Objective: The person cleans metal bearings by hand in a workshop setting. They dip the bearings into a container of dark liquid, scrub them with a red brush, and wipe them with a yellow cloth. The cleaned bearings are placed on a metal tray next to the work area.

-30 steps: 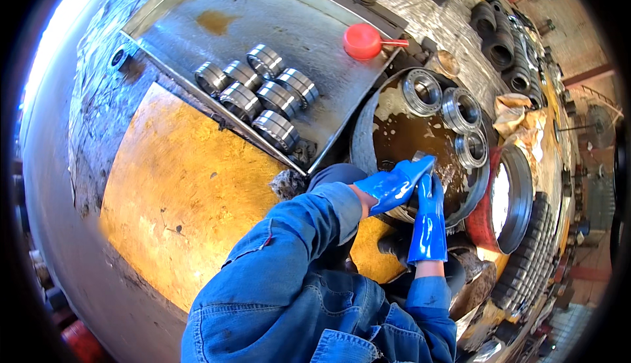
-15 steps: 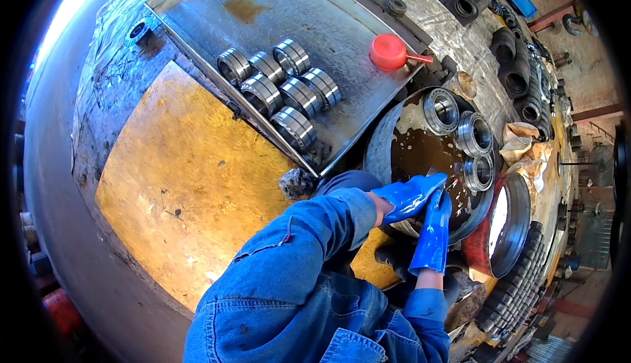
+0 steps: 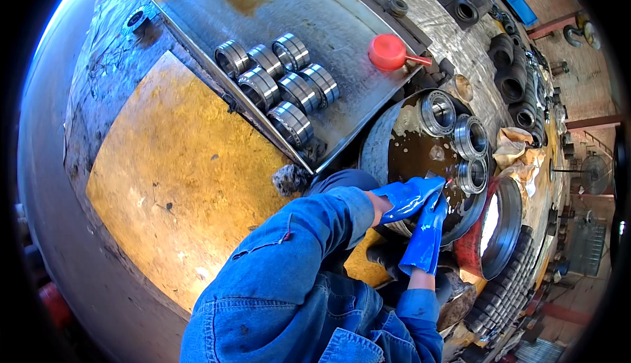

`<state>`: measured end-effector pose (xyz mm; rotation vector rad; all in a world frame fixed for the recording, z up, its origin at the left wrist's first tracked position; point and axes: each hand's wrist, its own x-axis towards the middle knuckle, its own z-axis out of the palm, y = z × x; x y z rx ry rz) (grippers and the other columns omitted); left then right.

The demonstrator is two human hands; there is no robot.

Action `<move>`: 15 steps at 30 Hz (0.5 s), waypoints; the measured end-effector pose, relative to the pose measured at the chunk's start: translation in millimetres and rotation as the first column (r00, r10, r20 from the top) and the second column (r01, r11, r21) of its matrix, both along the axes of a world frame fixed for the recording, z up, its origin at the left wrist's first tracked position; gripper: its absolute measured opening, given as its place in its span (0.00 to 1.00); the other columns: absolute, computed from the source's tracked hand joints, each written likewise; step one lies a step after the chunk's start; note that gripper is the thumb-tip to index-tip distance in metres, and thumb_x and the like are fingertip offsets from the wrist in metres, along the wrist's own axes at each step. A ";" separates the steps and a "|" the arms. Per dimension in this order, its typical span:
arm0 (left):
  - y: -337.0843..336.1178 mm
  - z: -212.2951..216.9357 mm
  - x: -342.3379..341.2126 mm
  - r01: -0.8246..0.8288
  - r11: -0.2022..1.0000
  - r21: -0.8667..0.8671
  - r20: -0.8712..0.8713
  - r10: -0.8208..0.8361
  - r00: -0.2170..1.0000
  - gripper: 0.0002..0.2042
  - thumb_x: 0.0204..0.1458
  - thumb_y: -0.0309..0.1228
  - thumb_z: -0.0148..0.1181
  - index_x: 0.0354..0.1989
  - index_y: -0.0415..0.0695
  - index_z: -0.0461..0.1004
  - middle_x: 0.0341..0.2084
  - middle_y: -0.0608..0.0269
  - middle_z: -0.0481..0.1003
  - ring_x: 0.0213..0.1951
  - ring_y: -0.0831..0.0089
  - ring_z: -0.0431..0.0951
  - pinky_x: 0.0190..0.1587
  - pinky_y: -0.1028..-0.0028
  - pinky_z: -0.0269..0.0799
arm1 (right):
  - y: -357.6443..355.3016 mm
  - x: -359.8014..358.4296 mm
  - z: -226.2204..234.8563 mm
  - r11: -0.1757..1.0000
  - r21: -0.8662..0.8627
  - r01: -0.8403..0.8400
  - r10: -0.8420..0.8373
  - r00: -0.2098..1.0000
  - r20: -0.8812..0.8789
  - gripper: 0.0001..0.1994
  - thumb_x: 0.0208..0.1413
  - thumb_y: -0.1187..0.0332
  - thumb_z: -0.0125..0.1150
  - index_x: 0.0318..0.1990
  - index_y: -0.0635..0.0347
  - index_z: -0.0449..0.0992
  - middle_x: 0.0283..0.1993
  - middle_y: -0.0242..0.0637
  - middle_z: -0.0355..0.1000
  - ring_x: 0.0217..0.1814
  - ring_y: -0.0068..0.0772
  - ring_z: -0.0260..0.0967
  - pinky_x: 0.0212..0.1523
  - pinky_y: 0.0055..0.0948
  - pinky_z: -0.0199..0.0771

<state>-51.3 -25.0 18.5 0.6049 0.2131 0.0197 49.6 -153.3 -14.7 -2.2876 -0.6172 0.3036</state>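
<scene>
Both my hands wear glossy blue rubber gloves and come together over the near edge of a round metal tub [image 3: 374, 159] of brown liquid. My left hand [image 3: 409, 200] reaches in with its fingers curled. Against it lies my right hand [image 3: 426, 231], its fingers bunched close to the left ones. What they grip is hidden by the gloves; a tiny red spot shows by the fingertips. Just beyond the hands sits a steel bearing [image 3: 472, 176], with another bearing [image 3: 470, 137] and a third bearing [image 3: 438, 113] farther along the tub's far right side.
A metal tray [image 3: 328, 21] at the far left holds several shiny bearings [image 3: 290, 125] and a red dipper [image 3: 388, 52]. Beside it lies a yellow stained board [image 3: 184, 185]. A red drum [image 3: 470, 248] stands right of the tub, near rows of dark rings [image 3: 503, 291].
My right glove and wrist have shifted slightly left and down, while the left hand stays nearly in place. The whole view has moved slightly.
</scene>
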 end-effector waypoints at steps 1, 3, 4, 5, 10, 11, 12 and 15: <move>0.7 2.1 -1.6 -0.015 0.999 0.033 -0.023 0.016 1.000 0.28 0.71 0.50 0.43 0.37 0.36 0.81 0.31 0.51 0.81 0.33 0.63 0.82 0.44 0.65 0.77 | 0.4 -1.6 2.1 1.000 -0.002 0.000 0.000 1.000 -0.001 0.28 0.70 0.50 0.53 0.60 0.71 0.74 0.53 0.54 0.79 0.53 0.45 0.78 0.54 0.43 0.78; -0.1 -2.4 -0.7 -0.025 0.999 0.041 -0.034 0.026 0.999 0.29 0.71 0.50 0.43 0.36 0.36 0.81 0.30 0.51 0.81 0.33 0.62 0.82 0.43 0.64 0.78 | 2.6 -5.6 4.4 0.999 -0.051 0.019 -0.018 1.000 0.017 0.29 0.70 0.49 0.52 0.59 0.72 0.74 0.53 0.54 0.79 0.52 0.45 0.78 0.54 0.43 0.78; -1.8 -5.2 2.6 -0.018 1.000 0.015 -0.017 0.018 1.000 0.29 0.71 0.50 0.43 0.37 0.35 0.81 0.30 0.50 0.81 0.33 0.62 0.82 0.43 0.64 0.78 | 2.7 -6.7 6.9 0.997 -0.075 0.032 -0.030 0.999 0.030 0.29 0.70 0.49 0.52 0.59 0.72 0.74 0.53 0.54 0.79 0.52 0.45 0.78 0.53 0.43 0.78; -3.5 -8.3 5.1 -0.008 1.000 -0.010 -0.001 0.008 1.000 0.29 0.71 0.50 0.43 0.37 0.35 0.81 0.30 0.50 0.81 0.33 0.62 0.82 0.43 0.64 0.78 | -0.3 -2.8 2.1 0.997 -0.071 0.032 -0.029 0.999 0.036 0.28 0.70 0.50 0.53 0.59 0.72 0.74 0.53 0.53 0.79 0.52 0.44 0.78 0.54 0.43 0.78; -6.0 -21.1 9.0 -0.013 0.999 0.030 0.132 0.009 0.991 0.27 0.72 0.46 0.42 0.28 0.40 0.76 0.26 0.50 0.78 0.30 0.60 0.80 0.43 0.63 0.77 | 8.7 -10.2 -7.5 0.999 0.054 0.007 -0.002 0.994 -0.106 0.25 0.71 0.54 0.53 0.58 0.71 0.75 0.52 0.50 0.80 0.52 0.43 0.78 0.55 0.41 0.78; -7.7 -12.5 6.7 0.028 0.999 -0.045 0.277 -0.014 0.961 0.27 0.73 0.45 0.41 0.24 0.41 0.73 0.25 0.50 0.77 0.30 0.60 0.79 0.43 0.62 0.77 | 10.7 -17.4 7.1 0.996 0.082 0.027 -0.017 0.992 -0.127 0.24 0.71 0.55 0.53 0.58 0.71 0.76 0.52 0.49 0.80 0.52 0.43 0.78 0.55 0.40 0.78; -23.7 -39.3 38.2 -0.052 0.999 -0.004 0.169 0.052 0.984 0.21 0.72 0.42 0.46 0.29 0.43 0.74 0.25 0.56 0.76 0.29 0.66 0.77 0.40 0.64 0.75 | 15.6 -25.0 20.9 0.993 0.109 0.050 -0.034 0.988 -0.148 0.24 0.71 0.55 0.53 0.58 0.71 0.76 0.52 0.49 0.80 0.52 0.43 0.78 0.55 0.40 0.77; -37.4 -40.0 46.0 -0.170 0.928 0.332 0.124 0.136 0.983 0.17 0.72 0.40 0.46 0.44 0.41 0.78 0.38 0.53 0.78 0.43 0.68 0.77 0.54 0.68 0.72 | -10.6 -3.6 -1.8 0.919 0.358 0.168 -0.081 0.966 -0.244 0.19 0.70 0.62 0.53 0.57 0.70 0.77 0.53 0.47 0.80 0.53 0.41 0.78 0.57 0.37 0.76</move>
